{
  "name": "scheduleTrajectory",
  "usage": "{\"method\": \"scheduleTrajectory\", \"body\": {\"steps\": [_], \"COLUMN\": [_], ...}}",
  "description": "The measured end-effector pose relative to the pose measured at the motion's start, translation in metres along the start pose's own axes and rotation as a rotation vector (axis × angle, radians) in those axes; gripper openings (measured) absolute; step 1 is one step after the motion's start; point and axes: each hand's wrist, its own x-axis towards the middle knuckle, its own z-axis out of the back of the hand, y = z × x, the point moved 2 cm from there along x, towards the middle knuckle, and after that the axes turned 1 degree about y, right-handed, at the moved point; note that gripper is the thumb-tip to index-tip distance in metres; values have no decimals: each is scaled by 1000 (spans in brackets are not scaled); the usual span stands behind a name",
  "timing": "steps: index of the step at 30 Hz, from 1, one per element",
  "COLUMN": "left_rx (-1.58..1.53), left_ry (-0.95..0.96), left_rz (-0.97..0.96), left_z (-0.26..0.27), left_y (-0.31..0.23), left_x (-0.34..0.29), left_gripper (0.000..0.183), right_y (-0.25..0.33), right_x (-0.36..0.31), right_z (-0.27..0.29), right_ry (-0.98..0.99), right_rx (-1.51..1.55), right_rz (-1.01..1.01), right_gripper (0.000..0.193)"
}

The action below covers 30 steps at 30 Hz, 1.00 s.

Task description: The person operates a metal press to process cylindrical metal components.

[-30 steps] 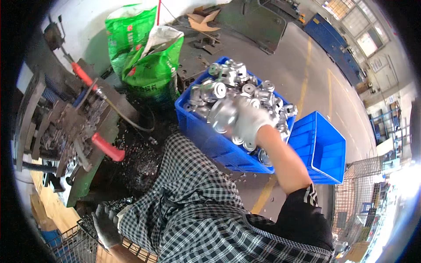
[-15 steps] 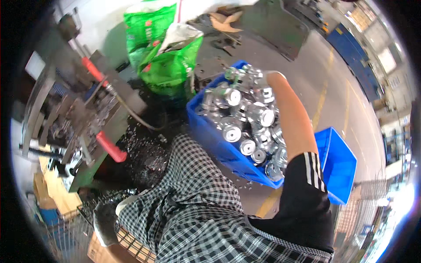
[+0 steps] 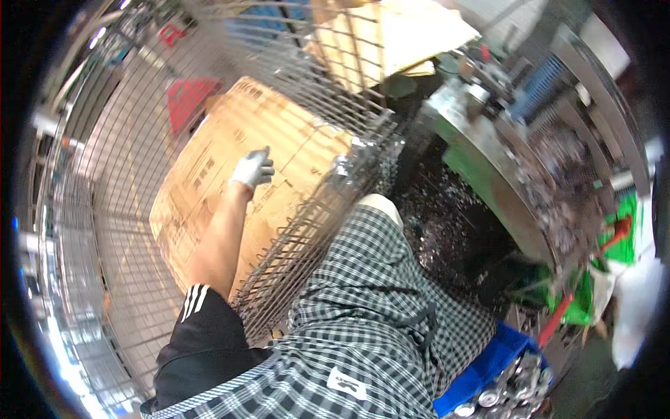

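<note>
My left hand (image 3: pixel 252 169), in a whitish glove, reaches over a large brown cardboard sheet (image 3: pixel 216 150) inside a wire mesh cage (image 3: pixel 300 244). The fingers are apart and nothing shows between them. Whether the hand touches the cardboard I cannot tell. My right hand is out of view. Low at the right, beside my leg, a blue crate (image 3: pixel 481 363) holds several shiny metal cup-shaped parts (image 3: pixel 520 384).
To the right stands a machine with a green-edged metal table (image 3: pixel 488 167) and red-handled levers (image 3: pixel 556 321). Dark floor below it is strewn with metal scraps (image 3: pixel 447 237). Green bags (image 3: pixel 628 223) lie beyond. More cardboard (image 3: pixel 405 35) is behind the cage.
The view has swung left, from the crate of metal parts to the wire cage. My left hand is now stretched out over the cardboard. My right hand, earlier at the crate, has left the view.
</note>
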Motion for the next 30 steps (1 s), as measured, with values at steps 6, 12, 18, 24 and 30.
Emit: {"method": "scheduleTrajectory", "body": {"steps": [6, 12, 18, 24, 30], "left_rx": [977, 1104, 866, -528, -317], "left_ry": [134, 270, 591, 526, 715], "left_rz": [-279, -142, -202, -210, -327], "left_z": [-98, -161, -158, -58, -222], "left_y": [35, 132, 43, 17, -79], "left_x": [31, 157, 88, 18, -109], "left_gripper": [97, 57, 24, 48, 55], "right_y": [309, 424, 344, 412, 419], "right_x": [17, 9, 6, 21, 32], "right_z": [-86, -112, -88, -156, -186], "right_ry": [-127, -38, -172, -218, -330], "right_rx": [-146, -335, -315, -94, -304], "right_rz": [58, 325, 332, 578, 632], "right_gripper": [40, 44, 50, 74, 73]}}
